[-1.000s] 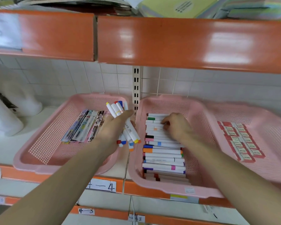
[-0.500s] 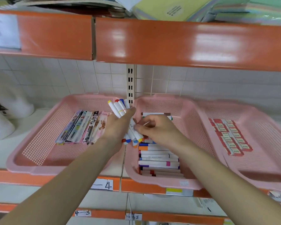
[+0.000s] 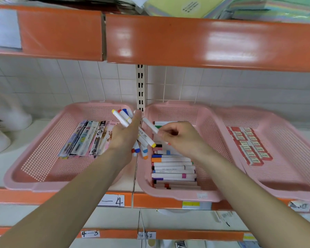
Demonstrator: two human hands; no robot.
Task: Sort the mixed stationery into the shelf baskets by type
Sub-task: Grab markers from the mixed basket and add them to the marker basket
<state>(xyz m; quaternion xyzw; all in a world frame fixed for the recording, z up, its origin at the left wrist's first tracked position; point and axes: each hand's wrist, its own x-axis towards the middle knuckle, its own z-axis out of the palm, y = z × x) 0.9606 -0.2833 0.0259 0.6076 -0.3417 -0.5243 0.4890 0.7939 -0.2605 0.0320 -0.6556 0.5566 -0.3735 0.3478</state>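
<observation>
My left hand point(image 3: 124, 136) grips a bundle of white markers point(image 3: 123, 117) with coloured caps, held over the gap between two pink baskets. My right hand point(image 3: 182, 138) pinches a single white marker point(image 3: 149, 125) just beside the bundle, above the middle basket point(image 3: 202, 119). That basket holds a row of several white markers point(image 3: 172, 166) lying crosswise. The left basket point(image 3: 43, 140) holds packaged pens point(image 3: 86, 138). The right basket point(image 3: 284, 140) holds red-and-white erasers point(image 3: 249, 145) in rows.
An orange upper shelf point(image 3: 186, 40) overhangs the baskets, with paper stacks on top. White bottles point(image 3: 0, 129) stand at the far left of the shelf. A slotted upright point(image 3: 140, 86) runs down the tiled wall between the baskets. Labelled orange shelf edges point(image 3: 113, 200) lie below.
My right hand left the marker row in the middle basket, came to the bundle in my left hand, and now draws one marker away from it.
</observation>
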